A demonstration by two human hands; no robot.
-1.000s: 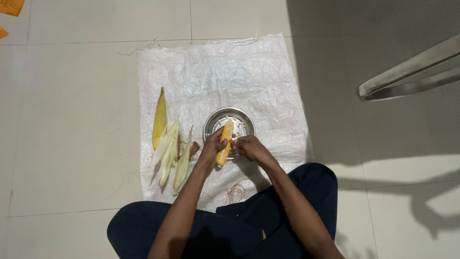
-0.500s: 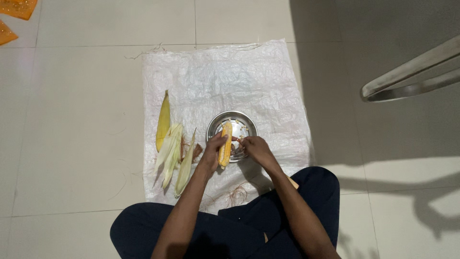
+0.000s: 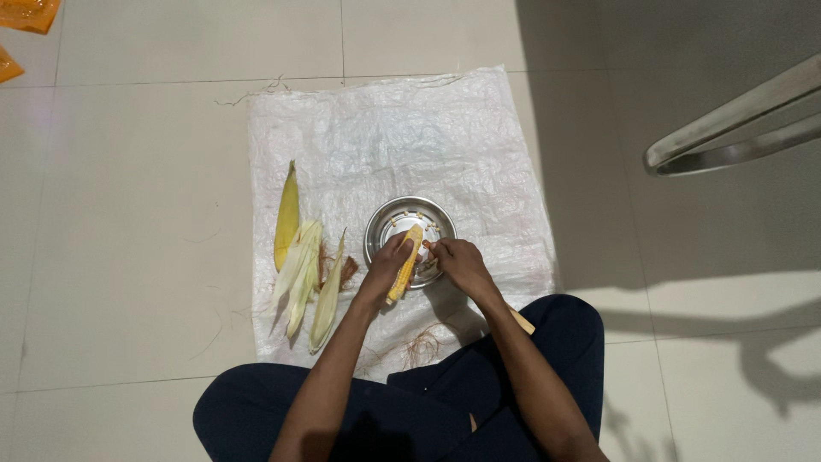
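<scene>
Overhead view of a seated person at work on a tiled floor. A yellow, partly shelled corn cob (image 3: 404, 266) is gripped in the left hand (image 3: 384, 267), whose fingers are closed around its lower half. The cob is held tilted over the near rim of a round, shallow steel plate (image 3: 389, 221); its long axis runs from the near end, low beside the left wrist, up and away to the far tip above the plate. The right hand (image 3: 457, 261) is set just to the right of the cob, curled, with the thumb and fingertips pressed against the kernel rows at the upper half; whether anything is pinched there cannot be told. The right hand is thus nearer the free tip, the left nearer the base. A few loose kernels are seen in the plate. The plate rests on a white woven plastic sheet (image 3: 402, 128), where pale green husk leaves (image 3: 301, 269) and brown silk strands (image 3: 421, 344) are laid left of and below the hands.
</scene>
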